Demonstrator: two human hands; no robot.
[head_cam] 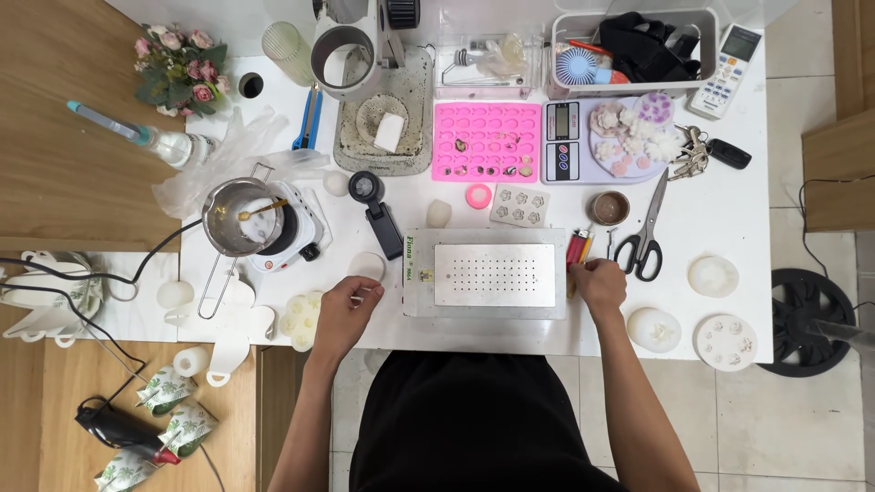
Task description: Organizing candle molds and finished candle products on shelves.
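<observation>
A white table (747, 237) crowded with craft things is seen from above, with a person in a black top seated at its near edge. In front of the person a flat metal plate (493, 273) with a grid of small holes is set, longer side toward the body. The left hand (349, 305) is held just left of the plate, its fingers (365, 293) curled together on a small thin pale stick; whether more than the stick is gripped cannot be told. A round white disc (366, 266) is laid just above that hand, and a pale flower-shaped mould (301, 319) just to its left. The right hand (600, 284) is placed at the plate's right edge, its fingers (588, 267) bent and drawn together at a red lighter (578, 247) and thin sticks lying there; whether anything is actually pinched cannot be told. Scissors (645, 239) are laid just right of that hand, apart from it. Farther back, a pink silicone mould (486, 141), a small scale (565, 141) carrying pale flower pieces, and a grey bin (638, 46) are lined up. At the left, a metal pot (239, 217) with a spoon in it is set on a small white hotplate (296, 239).
</observation>
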